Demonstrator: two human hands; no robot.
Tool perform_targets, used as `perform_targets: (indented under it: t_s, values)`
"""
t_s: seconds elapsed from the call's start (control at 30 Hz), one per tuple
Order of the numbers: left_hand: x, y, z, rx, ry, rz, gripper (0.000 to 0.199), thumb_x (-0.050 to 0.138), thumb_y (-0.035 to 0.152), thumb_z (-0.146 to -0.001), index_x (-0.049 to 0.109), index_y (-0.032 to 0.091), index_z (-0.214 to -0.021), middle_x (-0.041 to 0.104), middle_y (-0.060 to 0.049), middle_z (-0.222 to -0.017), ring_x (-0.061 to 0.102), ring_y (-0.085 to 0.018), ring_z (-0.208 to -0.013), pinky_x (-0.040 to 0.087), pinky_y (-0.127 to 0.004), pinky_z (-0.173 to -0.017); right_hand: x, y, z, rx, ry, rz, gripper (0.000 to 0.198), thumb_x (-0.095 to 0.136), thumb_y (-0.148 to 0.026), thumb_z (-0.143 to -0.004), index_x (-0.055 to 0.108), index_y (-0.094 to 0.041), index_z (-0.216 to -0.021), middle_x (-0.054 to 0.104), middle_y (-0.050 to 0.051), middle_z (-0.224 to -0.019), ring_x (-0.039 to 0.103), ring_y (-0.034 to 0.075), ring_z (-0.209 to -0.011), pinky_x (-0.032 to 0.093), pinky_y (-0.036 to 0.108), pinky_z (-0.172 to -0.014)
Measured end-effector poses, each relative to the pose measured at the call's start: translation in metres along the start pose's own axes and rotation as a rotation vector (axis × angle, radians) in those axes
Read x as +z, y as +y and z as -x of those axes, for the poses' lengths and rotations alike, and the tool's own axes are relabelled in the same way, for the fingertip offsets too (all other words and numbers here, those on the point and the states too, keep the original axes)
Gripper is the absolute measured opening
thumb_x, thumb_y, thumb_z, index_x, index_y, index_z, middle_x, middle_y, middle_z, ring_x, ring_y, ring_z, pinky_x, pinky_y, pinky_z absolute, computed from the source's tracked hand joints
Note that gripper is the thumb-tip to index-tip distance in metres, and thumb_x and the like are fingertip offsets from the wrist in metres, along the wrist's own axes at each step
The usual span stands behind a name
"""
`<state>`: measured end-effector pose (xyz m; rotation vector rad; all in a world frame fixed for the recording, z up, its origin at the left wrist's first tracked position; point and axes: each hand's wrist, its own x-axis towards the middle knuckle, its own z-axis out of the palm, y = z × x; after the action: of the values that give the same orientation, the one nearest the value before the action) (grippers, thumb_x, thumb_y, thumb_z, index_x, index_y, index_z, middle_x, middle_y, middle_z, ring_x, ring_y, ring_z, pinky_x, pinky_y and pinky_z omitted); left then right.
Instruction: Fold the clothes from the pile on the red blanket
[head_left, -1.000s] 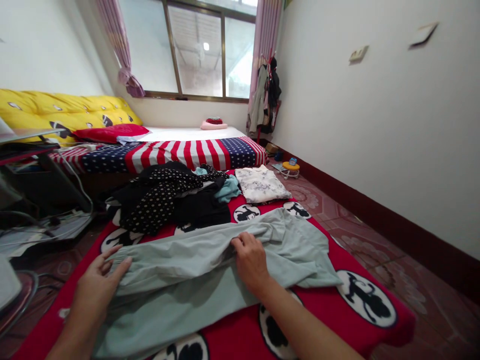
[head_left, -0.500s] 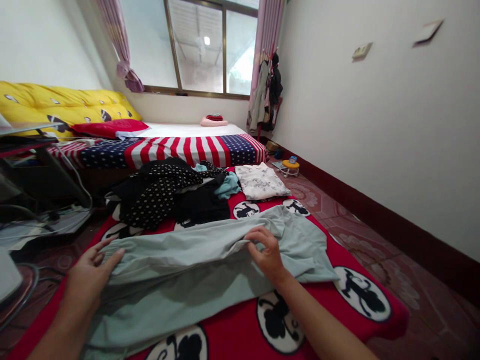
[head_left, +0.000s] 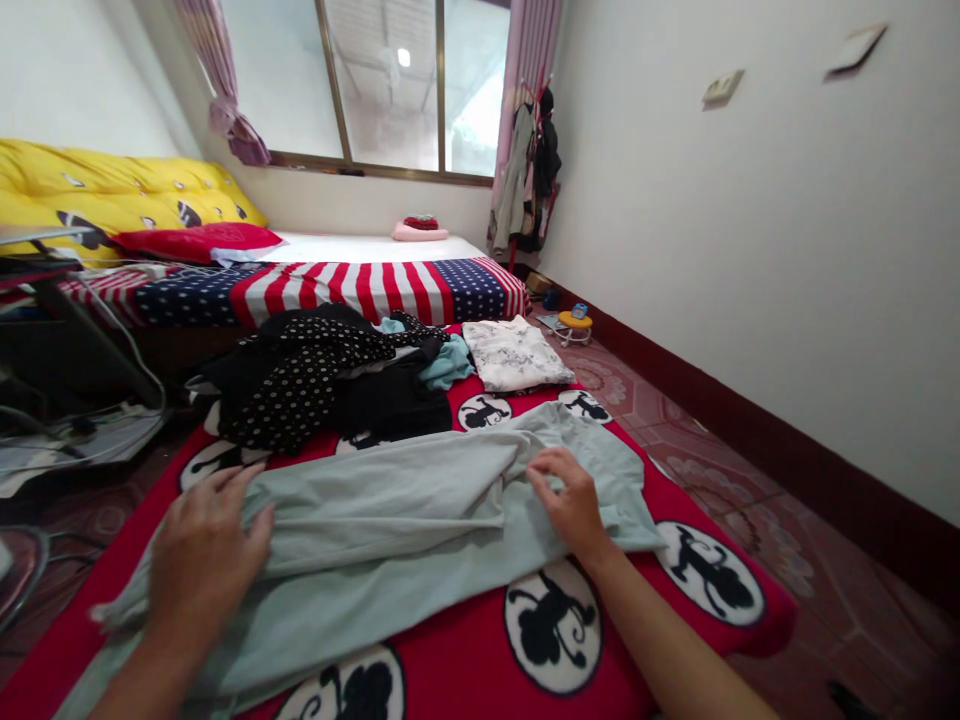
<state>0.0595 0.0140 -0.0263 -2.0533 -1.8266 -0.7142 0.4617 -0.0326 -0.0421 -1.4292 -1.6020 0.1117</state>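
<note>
A pale green garment that looks like trousers [head_left: 390, 490] lies lengthwise across the red blanket, its upper layer folded over and creased near the middle. My left hand [head_left: 210, 550] rests over its left part, fingers spread and holding nothing. Over the right half is my right hand [head_left: 566, 500], its fingers loosely bent and the thumb apart from them, close to the edge of the folded layer. No cloth shows gripped between these fingers. Beyond the garment are a heap of dark clothes [head_left: 292, 390], some dotted, and a folded white patterned garment [head_left: 517, 355].
The red blanket [head_left: 465, 650] has round black-and-white figures and ends at the tiled floor on the right. A striped, starred bed cover [head_left: 337, 290] hangs at the back. Cables and a dark stand [head_left: 97, 340] are at left; a small yellow stool [head_left: 575, 321] stands by the wall.
My left hand has come off the gathered left end and moved right onto the cloth. My right hand has let go of the fold and shifted right; the folded layer lies flatter.
</note>
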Motion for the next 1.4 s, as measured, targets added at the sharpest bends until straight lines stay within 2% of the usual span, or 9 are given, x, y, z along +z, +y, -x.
perform_targets:
  t_s: [0.1,0.2,0.33,0.47,0.87,1.1,1.2,1.3,1.4]
  values:
    - [0.011,0.051,0.006,0.219,-0.038,0.355,0.034,0.043,0.035,-0.090,0.059,0.018,-0.115,0.061,-0.010,-0.113,0.059,-0.028,-0.107,0.048,-0.043,-0.097,-0.003,0.029,-0.016,0.124,0.141,0.054,0.027,0.063,-0.025,-0.074,0.064,-0.020,-0.101,0.061,0.010,-0.105,0.056,0.026,-0.100,0.045,0.041,-0.089]
    - [0.023,0.107,0.019,0.464,-0.133,0.571,0.029,0.053,0.028,-0.088,0.059,0.026,-0.116,0.060,-0.007,-0.119,0.057,-0.023,-0.110,0.051,-0.040,-0.094,-0.001,0.051,-0.029,0.203,0.030,-0.025,0.026,0.068,-0.028,-0.066,0.068,-0.020,-0.090,0.062,0.010,-0.107,0.054,0.027,-0.104,0.042,0.043,-0.093]
    - [0.034,0.164,0.032,0.652,-0.158,0.569,0.033,0.055,0.010,-0.083,0.061,0.022,-0.113,0.061,-0.009,-0.113,0.057,-0.024,-0.103,0.051,-0.042,-0.090,-0.001,0.064,-0.041,0.238,-0.164,-0.183,0.020,0.062,-0.038,-0.073,0.069,-0.019,-0.074,0.068,0.005,-0.085,0.059,0.021,-0.081,0.046,0.032,-0.075]
    - [0.041,0.187,0.031,0.680,-0.178,0.489,0.022,0.059,0.010,-0.083,0.065,0.020,-0.101,0.063,-0.006,-0.092,0.057,-0.022,-0.085,0.050,-0.037,-0.074,-0.005,0.071,-0.055,0.257,-0.220,-0.235,0.032,0.055,-0.047,-0.079,0.064,-0.018,-0.069,0.058,-0.002,-0.061,0.051,0.014,-0.060,0.038,0.024,-0.057]
    - [0.033,0.171,0.032,0.671,-0.200,0.670,0.023,0.045,0.006,-0.084,0.063,0.019,-0.087,0.060,-0.005,-0.082,0.052,-0.019,-0.076,0.038,-0.033,-0.071,0.012,0.092,-0.084,0.250,-0.035,-0.085,0.039,0.046,-0.051,-0.080,0.047,-0.020,-0.057,0.045,-0.003,-0.057,0.043,0.013,-0.059,0.031,0.025,-0.057]
    - [0.018,0.173,0.043,0.645,-0.479,0.628,0.015,0.054,0.014,-0.085,0.065,0.023,-0.086,0.063,-0.002,-0.083,0.058,-0.019,-0.078,0.041,-0.030,-0.069,0.021,0.089,-0.069,0.292,0.051,0.160,0.032,0.049,-0.044,-0.082,0.059,-0.020,-0.064,0.057,0.001,-0.061,0.052,0.017,-0.064,0.035,0.027,-0.061]
    - [0.005,0.160,0.036,0.541,-0.544,0.758,0.014,0.053,0.022,-0.089,0.066,0.026,-0.093,0.064,-0.001,-0.081,0.061,-0.016,-0.075,0.043,-0.026,-0.067,0.016,0.079,-0.071,0.292,0.135,0.272,0.021,0.052,-0.034,-0.081,0.064,-0.019,-0.073,0.063,0.007,-0.074,0.055,0.022,-0.075,0.038,0.032,-0.070]
    - [0.006,0.140,0.019,0.405,-0.427,0.839,0.021,0.046,0.023,-0.093,0.067,0.023,-0.094,0.066,-0.003,-0.085,0.063,-0.015,-0.078,0.046,-0.025,-0.072,0.016,0.054,-0.073,0.228,0.178,0.314,0.019,0.049,-0.027,-0.083,0.065,-0.018,-0.087,0.066,0.011,-0.096,0.056,0.025,-0.095,0.038,0.038,-0.085]
    - [0.022,0.120,0.001,0.315,-0.340,0.797,0.024,0.046,0.020,-0.090,0.068,0.020,-0.100,0.068,-0.007,-0.098,0.065,-0.018,-0.091,0.049,-0.029,-0.084,0.029,0.014,-0.063,0.073,0.066,0.263,0.020,0.049,-0.026,-0.087,0.066,-0.021,-0.096,0.067,0.007,-0.107,0.056,0.022,-0.105,0.036,0.037,-0.096]
